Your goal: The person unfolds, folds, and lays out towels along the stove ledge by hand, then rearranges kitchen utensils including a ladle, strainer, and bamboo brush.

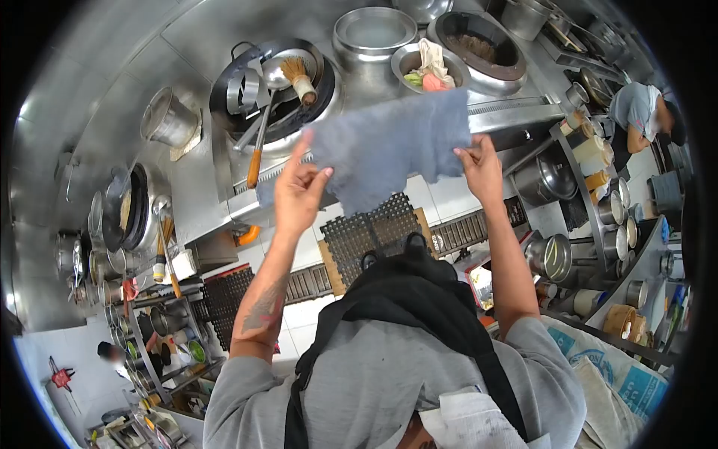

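A grey-blue cloth (389, 146) is stretched between my two hands, in front of the stove's front edge. My left hand (299, 191) pinches its left side, thumb against fingers. At the right, my right hand (480, 168) grips the cloth's other side between thumb and fingers. The lower edge of the cloth hangs unevenly above the black floor mat (363, 224). Beyond it sit a wok (224, 93) with a wooden-handled ladle (258, 153) and a bamboo brush (299, 78), and a metal bowl (404, 63) with cloths in it.
A lidded steel pot (375, 34) and a dark wok (479, 45) stand at the back. A metal pot (168, 116) is on the left counter. Shelves of containers (598, 161) line the right side, where a co-worker (636, 112) stands. Another person (111, 353) is at lower left.
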Action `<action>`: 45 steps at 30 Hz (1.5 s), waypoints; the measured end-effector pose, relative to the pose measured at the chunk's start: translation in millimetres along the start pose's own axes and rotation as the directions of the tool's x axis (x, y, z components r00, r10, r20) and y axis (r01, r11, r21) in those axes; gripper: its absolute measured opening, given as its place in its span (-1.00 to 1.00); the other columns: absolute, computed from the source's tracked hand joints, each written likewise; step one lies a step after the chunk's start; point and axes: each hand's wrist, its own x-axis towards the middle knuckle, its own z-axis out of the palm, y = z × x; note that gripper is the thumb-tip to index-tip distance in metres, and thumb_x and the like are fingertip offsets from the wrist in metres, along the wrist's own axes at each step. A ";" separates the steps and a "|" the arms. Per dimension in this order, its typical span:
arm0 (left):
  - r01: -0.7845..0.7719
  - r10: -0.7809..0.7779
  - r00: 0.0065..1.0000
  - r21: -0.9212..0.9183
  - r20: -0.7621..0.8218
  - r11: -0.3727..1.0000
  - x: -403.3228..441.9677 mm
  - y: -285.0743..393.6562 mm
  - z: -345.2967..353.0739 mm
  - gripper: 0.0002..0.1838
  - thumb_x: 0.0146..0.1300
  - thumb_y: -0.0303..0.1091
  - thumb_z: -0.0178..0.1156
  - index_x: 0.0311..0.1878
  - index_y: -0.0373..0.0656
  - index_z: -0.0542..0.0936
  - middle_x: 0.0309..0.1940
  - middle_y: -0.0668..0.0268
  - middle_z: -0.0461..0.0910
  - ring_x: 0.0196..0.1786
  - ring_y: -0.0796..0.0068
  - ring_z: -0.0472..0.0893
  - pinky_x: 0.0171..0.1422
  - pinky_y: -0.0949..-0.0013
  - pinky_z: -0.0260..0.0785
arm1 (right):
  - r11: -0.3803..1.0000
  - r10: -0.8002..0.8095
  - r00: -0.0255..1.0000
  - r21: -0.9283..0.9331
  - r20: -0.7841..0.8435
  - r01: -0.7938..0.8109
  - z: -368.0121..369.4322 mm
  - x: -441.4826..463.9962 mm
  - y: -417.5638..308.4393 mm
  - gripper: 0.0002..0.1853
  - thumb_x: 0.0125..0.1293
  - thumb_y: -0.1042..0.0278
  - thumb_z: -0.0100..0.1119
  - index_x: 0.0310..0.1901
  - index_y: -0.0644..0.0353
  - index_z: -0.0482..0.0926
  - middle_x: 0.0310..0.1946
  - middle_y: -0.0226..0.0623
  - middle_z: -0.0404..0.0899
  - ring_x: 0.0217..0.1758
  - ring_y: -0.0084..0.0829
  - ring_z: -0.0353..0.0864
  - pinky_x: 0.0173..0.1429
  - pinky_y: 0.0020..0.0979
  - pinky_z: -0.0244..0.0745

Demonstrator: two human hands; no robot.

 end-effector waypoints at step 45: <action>0.412 -0.399 0.910 -0.385 0.118 0.826 -85.4 11.9 -143.5 -0.65 0.38 -0.27 0.31 0.14 -0.15 0.50 -0.01 0.29 0.63 0.04 0.44 0.63 0.24 0.28 0.46 | 0.913 -0.263 0.675 0.404 0.690 -0.058 -30.5 -13.9 -72.9 -0.51 0.27 0.17 0.42 0.12 0.34 0.59 -0.12 -0.29 0.71 -0.01 -0.45 0.66 0.15 -0.45 0.51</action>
